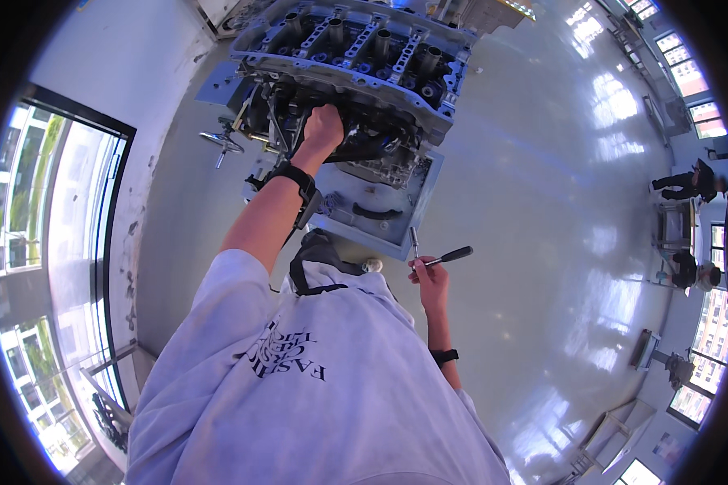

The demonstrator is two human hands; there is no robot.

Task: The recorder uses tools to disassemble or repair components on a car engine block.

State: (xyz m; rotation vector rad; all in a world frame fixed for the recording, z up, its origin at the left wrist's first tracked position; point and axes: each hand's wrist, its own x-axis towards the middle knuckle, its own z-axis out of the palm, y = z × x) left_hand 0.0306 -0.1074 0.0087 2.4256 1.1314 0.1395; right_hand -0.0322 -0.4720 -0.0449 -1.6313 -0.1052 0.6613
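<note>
An engine [364, 89] stands in front of me, its top uncovered and several upright metal tubes in a row along it. My left hand [323, 127] reaches to the engine's near side, below the top edge. Its fingers are curled in, and whatever they grip, if anything, is hidden among dark hoses and parts. Lower and to the right, apart from the engine, my right hand [431, 280] is closed around a ratchet wrench [455, 255]. The black handle points right, and a slim metal shaft rises from its head beside my fingers.
Under the engine is a grey metal tray [396, 234] holding a black curved piece [377, 212]. A handwheel [222, 142] sticks out at the stand's left. Windows and a wall run along the left. People [698, 182] are far off at the right, near benches.
</note>
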